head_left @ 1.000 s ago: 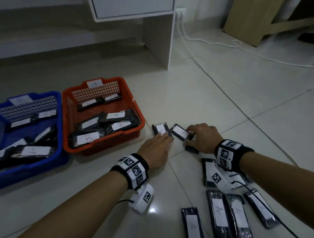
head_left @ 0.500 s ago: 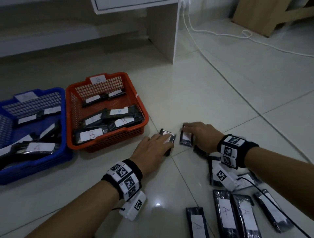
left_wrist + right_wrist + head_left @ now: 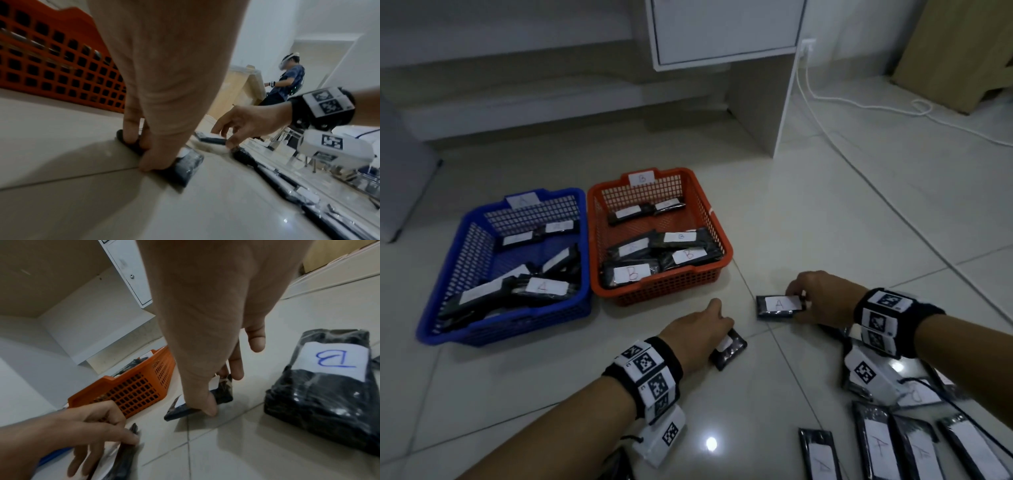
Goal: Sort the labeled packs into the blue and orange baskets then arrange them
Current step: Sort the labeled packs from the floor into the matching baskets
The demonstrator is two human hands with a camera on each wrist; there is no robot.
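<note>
Packs [image 3: 778,307] [image 3: 728,349] on bare floor [image 3: 808,219] beside orange basket [image 3: 717,270], hands [image 3: 697,334] [image 3: 822,298] pinching their edges.

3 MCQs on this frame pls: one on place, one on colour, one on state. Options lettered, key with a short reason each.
1. Where does the blue basket sit relative to the orange basket?
A. on its left, side by side
B. stacked on top of it
C. on its right

2. What colour is the letter on the pack lying beside the right hand in the right wrist view?
A. green
B. blue
C. black

3. What is the right hand doing?
A. resting flat on bare floor
B. reaching into a basket
C. gripping a pack labelled A at floor level

Key:
1 A, the head view shows them side by side, blue on the left.
2 B, the B pack carries a blue letter.
3 C, its fingers curl round the pack's end.
</note>
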